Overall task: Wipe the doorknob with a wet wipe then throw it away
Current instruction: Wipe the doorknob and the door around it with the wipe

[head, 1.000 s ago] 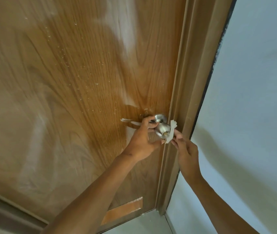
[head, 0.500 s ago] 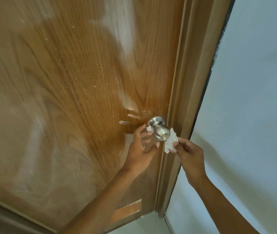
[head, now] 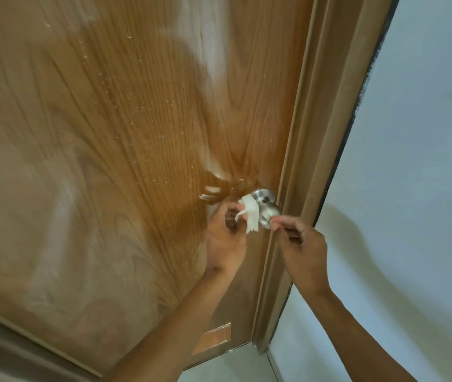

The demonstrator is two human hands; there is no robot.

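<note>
At the right edge of a wooden door, close to its frame, a round silver doorknob is being cleaned. A white wet wipe now lies against the knob's left side, pinched in the curled fingers of the left hand. Half a second ago the wipe hung at the knob's right side, between the right hand's fingertips — so it has been drawn round the knob from one hand to the other. By that reading, the wiping is well under way and nearing its end; throwing the wipe away has not begun.

The right hand sits just beside the knob's face, its thumb and forefinger brought together. It appears to hold nothing, though a hidden corner of the wipe between those fingertips cannot be ruled out — the view there is soft.

Counted: one door, one doorknob, one wet wipe, two bare hands. A pale wall fills the right of the view. No bin is in sight.
</note>
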